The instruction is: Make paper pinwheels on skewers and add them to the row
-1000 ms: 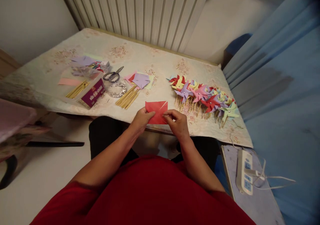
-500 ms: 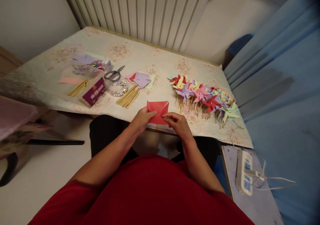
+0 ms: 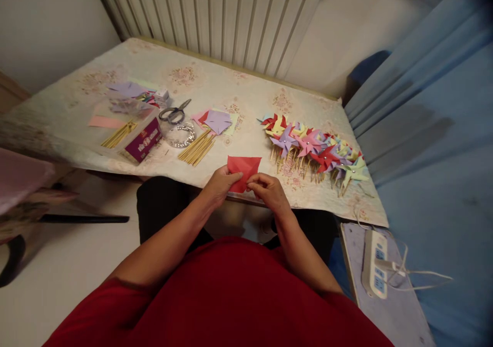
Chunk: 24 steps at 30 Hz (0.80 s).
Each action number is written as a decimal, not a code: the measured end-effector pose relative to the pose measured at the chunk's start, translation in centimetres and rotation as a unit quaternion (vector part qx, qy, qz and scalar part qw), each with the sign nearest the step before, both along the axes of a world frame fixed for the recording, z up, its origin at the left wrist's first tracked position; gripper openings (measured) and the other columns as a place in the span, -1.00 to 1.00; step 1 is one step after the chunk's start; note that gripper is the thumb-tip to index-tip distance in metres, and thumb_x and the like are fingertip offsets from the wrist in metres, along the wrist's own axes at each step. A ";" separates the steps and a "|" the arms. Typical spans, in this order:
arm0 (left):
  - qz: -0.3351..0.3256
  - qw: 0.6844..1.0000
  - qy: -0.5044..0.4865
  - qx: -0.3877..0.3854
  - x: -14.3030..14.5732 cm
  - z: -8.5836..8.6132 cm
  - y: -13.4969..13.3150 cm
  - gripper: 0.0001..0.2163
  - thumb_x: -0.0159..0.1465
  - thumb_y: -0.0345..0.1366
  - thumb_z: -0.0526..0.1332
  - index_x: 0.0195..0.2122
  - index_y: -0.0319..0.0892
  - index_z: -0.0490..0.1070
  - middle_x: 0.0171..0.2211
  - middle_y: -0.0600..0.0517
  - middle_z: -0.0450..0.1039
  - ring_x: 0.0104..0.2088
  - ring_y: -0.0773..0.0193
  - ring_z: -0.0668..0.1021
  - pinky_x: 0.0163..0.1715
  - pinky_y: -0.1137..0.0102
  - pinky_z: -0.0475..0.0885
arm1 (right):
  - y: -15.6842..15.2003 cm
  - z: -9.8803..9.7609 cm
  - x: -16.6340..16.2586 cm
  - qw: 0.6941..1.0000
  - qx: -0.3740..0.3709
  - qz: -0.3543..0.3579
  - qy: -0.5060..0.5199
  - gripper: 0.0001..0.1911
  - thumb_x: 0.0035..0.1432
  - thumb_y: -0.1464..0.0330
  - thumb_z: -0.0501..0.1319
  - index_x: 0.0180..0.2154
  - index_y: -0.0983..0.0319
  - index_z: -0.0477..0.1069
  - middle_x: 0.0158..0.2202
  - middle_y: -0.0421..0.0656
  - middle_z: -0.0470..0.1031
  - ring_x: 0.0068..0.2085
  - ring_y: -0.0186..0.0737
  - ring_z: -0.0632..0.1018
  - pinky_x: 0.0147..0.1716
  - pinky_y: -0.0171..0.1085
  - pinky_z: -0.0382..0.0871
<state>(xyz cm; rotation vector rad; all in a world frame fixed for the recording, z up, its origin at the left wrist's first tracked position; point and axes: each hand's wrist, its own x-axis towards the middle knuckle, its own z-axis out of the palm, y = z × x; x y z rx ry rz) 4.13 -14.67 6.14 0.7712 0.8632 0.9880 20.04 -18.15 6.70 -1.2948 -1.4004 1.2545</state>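
Finished pinwheels (image 3: 314, 149) lay in a row nr right edge of tabletop (image 3: 239, 88). Scissors (image 3: 175, 112), stick bundle (image 3: 197, 149) & purple box (image 3: 143, 140) sat twd left edge.

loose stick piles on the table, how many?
2. One pile left of the purple box; other pile between scissors and red paper. Sticks on the pinwheels not counted; more may hide under paper scraps.

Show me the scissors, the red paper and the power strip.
scissors (image 3: 179, 110), head view, near the pivot.
red paper (image 3: 245, 165), head view, its upper middle.
power strip (image 3: 373, 261), head view, its white body.
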 end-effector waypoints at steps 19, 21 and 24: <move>0.017 1.000 0.019 0.003 0.0 -0.8 0.1 -0.79 -0.05 -0.34 0.32 -0.35 -0.27 0.46 -0.50 0.08 0.49 -0.53 0.42 0.44 -0.44 0.49 0.32 | -0.2 0.7 -2.3 0.993 -0.040 -0.102 -0.041 -0.83 -0.02 0.23 0.19 -0.50 0.19 0.33 -0.64 -0.29 0.42 -0.67 -0.41 0.30 -0.65 -0.40 0.12; 0.018 1.000 0.022 0.001 0.0 -0.8 0.0 -0.80 -0.05 -0.35 0.31 -0.36 -0.27 0.47 -0.52 0.09 0.48 -0.54 0.42 0.43 -0.46 0.49 0.32 | -0.1 0.7 -2.5 0.992 -0.045 -0.106 -0.041 -0.84 -0.02 0.24 0.20 -0.50 0.19 0.32 -0.64 -0.29 0.42 -0.68 -0.41 0.30 -0.66 -0.40 0.12; 0.019 1.000 0.023 -0.001 0.0 -0.6 0.0 -0.80 -0.06 -0.35 0.31 -0.37 -0.27 0.48 -0.53 0.09 0.47 -0.55 0.41 0.43 -0.50 0.51 0.28 | 0.0 0.8 -2.7 0.991 -0.052 -0.117 -0.041 -0.84 0.00 0.25 0.20 -0.50 0.18 0.30 -0.64 -0.30 0.43 -0.68 -0.41 0.32 -0.67 -0.40 0.12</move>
